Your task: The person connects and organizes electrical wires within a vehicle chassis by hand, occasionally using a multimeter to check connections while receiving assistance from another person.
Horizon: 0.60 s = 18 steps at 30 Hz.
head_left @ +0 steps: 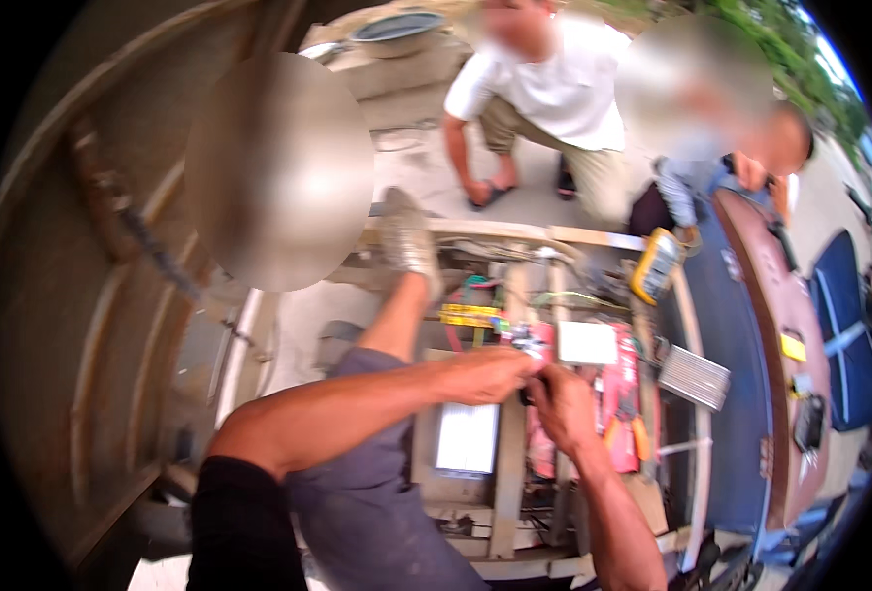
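Observation:
My left hand (493,375) and my right hand (564,406) meet over the middle of a metal frame, fingers closed and close together. What they pinch is too blurred and covered to name. A small silvery part (527,341) shows just beyond the left fingertips. Beneath and beside the hands lie red casings (620,369). Orange-handled pliers (625,433) rest on the red casing to the right of my right hand. A white box (587,344) sits just beyond that hand. Coloured wires (480,283) and a yellow-marked strip (470,315) lie beyond my left hand.
A yellow multimeter (656,266) leans at the frame's far right corner, with a finned silver box (694,377) nearer. Frame rails (508,473) surround a white panel (467,440). A brown-topped blue bench (751,345) stands right. People crouch beyond, one in a white shirt (564,84).

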Available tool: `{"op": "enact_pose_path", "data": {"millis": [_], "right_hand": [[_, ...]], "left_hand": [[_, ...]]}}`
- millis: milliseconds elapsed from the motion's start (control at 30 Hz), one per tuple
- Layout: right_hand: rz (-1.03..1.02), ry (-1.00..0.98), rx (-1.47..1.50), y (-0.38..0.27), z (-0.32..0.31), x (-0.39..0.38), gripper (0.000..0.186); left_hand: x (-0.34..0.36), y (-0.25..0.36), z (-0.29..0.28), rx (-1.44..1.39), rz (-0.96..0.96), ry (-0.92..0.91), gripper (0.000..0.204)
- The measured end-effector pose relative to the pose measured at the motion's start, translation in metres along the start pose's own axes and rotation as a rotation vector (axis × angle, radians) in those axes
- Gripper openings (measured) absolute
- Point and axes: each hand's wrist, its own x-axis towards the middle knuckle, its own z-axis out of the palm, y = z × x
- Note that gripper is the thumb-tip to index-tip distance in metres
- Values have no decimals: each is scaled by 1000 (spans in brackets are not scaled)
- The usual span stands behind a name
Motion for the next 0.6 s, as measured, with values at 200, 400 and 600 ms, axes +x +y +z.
{"op": "enact_pose_path", "data": {"millis": [200, 400, 600], "right_hand": [[56, -44, 101, 8, -7, -5, 18], [3, 68, 46, 5, -7, -8, 19], [109, 35, 35, 11, -12, -2, 24]], "left_hand": [[9, 28, -16, -89, -200, -88, 38], [6, 22, -6, 177, -68, -8, 33], [0, 20, -19, 54, 104, 99, 16]]}}
